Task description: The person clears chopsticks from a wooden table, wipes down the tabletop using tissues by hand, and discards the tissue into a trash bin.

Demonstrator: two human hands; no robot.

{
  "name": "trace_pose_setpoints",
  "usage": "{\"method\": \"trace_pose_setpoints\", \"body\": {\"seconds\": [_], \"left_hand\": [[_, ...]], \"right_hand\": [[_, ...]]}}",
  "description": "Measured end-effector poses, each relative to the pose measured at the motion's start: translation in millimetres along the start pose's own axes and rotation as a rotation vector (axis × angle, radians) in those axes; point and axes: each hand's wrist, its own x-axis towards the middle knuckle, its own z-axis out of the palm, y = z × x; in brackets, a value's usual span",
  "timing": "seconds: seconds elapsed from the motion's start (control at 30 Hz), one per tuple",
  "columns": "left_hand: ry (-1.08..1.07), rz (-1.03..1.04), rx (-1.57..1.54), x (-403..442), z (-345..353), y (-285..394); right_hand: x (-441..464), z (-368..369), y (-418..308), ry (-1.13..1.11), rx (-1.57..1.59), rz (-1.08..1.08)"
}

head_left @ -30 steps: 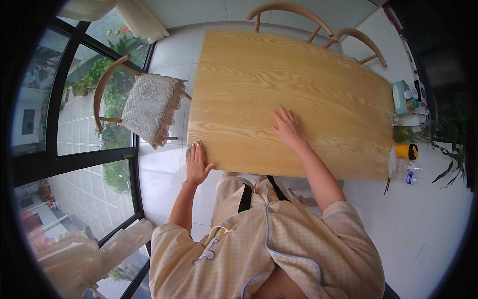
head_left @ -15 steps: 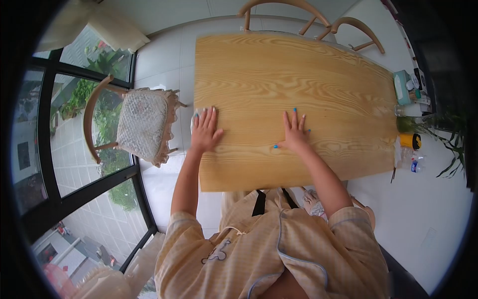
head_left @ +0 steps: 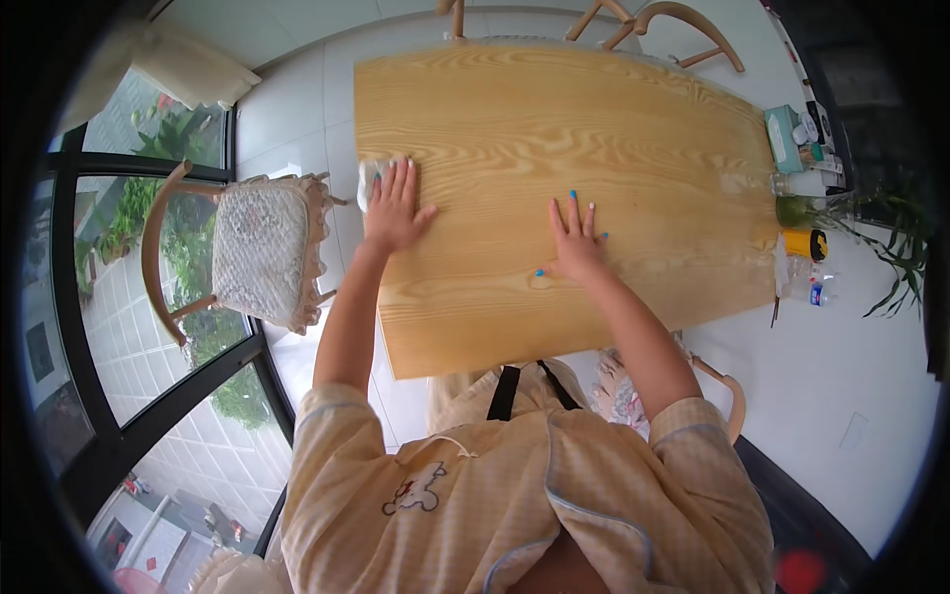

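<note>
My left hand (head_left: pixel 394 216) lies flat near the left edge of a wooden table (head_left: pixel 495 322), fingers stretched forward and thumb spread. Partly under its fingers is a white cloth (head_left: pixel 367 182), which sticks out over the table's edge; the rest of it is hidden by the hand. On the bare wood, my right hand (head_left: pixel 578 247) rests palm down with fingers spread and blue polish on several nails. Nothing is in it.
A chair with a quilted seat cover (head_left: pixel 259 247) stands left, by the glass doors. More wooden chairs (head_left: pixel 693 25) are at the far side. A tissue box (head_left: pixel 783 139), a plant (head_left: pixel 896 257), a yellow-and-black container (head_left: pixel 805 244) and a plastic bottle (head_left: pixel 819 290) line the right end.
My left hand has slid forward along the table's left edge, and more of the white cloth shows. My right hand stays at about the same spot on the table. The view has shifted slightly.
</note>
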Motion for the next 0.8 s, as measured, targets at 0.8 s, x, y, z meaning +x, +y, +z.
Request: {"method": "trace_pose_setpoints", "body": {"seconds": [0.8], "left_hand": [[0.387, -0.458, -0.206, -89, -35, 6]], "right_hand": [[-3, 4, 7, 0.088, 0.076, -0.077]]}}
